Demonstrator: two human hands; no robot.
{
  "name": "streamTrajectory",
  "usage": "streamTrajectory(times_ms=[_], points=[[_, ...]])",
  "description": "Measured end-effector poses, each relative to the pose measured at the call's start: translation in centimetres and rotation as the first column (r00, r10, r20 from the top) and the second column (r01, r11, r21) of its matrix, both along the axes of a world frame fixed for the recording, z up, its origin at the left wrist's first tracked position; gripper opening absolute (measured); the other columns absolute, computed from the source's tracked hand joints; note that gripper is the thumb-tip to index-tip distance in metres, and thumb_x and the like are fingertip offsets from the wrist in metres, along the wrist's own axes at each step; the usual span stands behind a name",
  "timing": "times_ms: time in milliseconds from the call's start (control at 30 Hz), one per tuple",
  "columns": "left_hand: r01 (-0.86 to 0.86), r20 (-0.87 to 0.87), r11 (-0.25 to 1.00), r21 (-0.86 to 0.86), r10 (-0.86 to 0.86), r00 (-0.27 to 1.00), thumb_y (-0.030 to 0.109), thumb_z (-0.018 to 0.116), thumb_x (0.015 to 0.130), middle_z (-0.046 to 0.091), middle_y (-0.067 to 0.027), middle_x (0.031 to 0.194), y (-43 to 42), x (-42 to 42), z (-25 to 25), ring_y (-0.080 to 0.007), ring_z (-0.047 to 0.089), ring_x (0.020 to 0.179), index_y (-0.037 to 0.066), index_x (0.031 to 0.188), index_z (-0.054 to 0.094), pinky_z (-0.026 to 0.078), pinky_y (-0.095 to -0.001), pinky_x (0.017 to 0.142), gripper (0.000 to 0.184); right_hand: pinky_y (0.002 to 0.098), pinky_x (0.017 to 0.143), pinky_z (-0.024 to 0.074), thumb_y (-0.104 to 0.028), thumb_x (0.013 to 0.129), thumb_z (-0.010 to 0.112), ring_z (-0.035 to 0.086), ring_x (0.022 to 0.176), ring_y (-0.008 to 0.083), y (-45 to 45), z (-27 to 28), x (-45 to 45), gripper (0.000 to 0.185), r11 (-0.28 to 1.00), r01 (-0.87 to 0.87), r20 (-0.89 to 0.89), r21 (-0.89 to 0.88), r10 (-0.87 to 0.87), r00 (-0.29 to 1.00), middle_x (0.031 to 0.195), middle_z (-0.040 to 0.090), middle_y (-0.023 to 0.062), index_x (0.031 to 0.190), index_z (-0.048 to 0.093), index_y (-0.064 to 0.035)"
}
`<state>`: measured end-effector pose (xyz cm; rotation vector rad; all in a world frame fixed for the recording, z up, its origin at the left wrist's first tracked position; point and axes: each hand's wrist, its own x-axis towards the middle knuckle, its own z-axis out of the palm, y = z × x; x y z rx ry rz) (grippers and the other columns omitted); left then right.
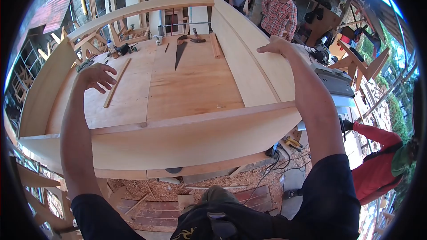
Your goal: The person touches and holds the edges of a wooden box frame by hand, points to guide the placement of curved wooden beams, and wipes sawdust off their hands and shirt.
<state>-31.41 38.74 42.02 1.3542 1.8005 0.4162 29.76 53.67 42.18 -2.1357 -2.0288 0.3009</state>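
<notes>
A large pale plywood frame [191, 144] stands on edge on a wooden worktop [191, 89], forming a wall around it. Over the left part of the worktop, my left hand [98, 76] hangs with fingers apart, holding nothing. A thin wooden strip [116, 83] lies just to its right. My right hand [276, 46] is at the top edge of the frame's right side panel [242, 55], thumb stretched out to the left. Its other fingers are partly hidden, and whether it touches the panel I cannot tell.
Inside the frame lie a handsaw [179, 55], a hammer [196, 36], a short wood piece [215, 46], a bottle [111, 47] and a power drill [128, 49]. Two people stand at the back; another in red [378, 169] is at right. Cords [289, 160] and shavings cover the floor.
</notes>
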Motion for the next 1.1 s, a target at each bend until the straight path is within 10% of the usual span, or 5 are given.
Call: streamTrajectory(times_ms=[533,633,733,1100], points=[[-0.003,-0.038,1.000,0.000,0.003,0.999,0.013,0.083,0.079,0.070,-0.0144,0.110,-0.16,0.26,0.09,-0.0229,0.072,0.087,0.004,0.137,0.054,0.059,-0.0454,0.075,0.066,0.0426,0.083,0.0560,-0.047,0.069,0.088,0.067,0.107,0.0315,0.84,-0.37,0.34,0.095,1.000,-0.007,-0.024,-0.024,0.007,1.000,0.127,0.062,0.0237,0.134,0.049,0.0108],[0.005,-0.029,1.000,-0.005,-0.005,1.000,0.014,0.083,0.079,0.070,-0.0142,0.110,-0.01,0.09,-0.04,-0.0229,0.072,0.086,0.004,0.137,0.054,0.059,-0.0453,0.074,0.066,0.0484,0.100,0.0470,-0.045,0.071,0.087,0.059,0.124,0.0359,-0.15,0.28,-0.03,0.096,0.995,0.030,-0.078,-0.090,-0.038,0.996,0.138,0.058,0.0218,0.143,0.045,0.0040],[0.005,-0.028,1.000,-0.003,-0.005,1.000,0.013,0.083,0.079,0.069,-0.0141,0.110,-0.06,0.18,-0.03,-0.0230,0.072,0.085,0.003,0.137,0.054,0.060,-0.0450,0.073,0.066,0.0421,0.079,0.0565,-0.046,0.070,0.088,0.068,0.104,0.0302,0.34,-0.17,0.30,0.093,1.000,0.003,-0.047,-0.023,-0.004,0.999,0.125,0.062,0.0230,0.134,0.049,0.0108],[-0.001,-0.010,1.000,-0.006,0.001,1.000,0.016,0.084,0.081,0.067,-0.0149,0.114,-0.06,0.29,0.11,-0.0238,0.072,0.087,0.003,0.137,0.054,0.060,-0.0451,0.074,0.064,0.0419,0.083,0.0570,-0.044,0.068,0.089,0.067,0.108,0.0311,0.39,0.01,0.41,0.095,1.000,-0.005,-0.064,-0.029,0.003,0.998,0.131,0.059,0.0248,0.135,0.050,0.0108]])
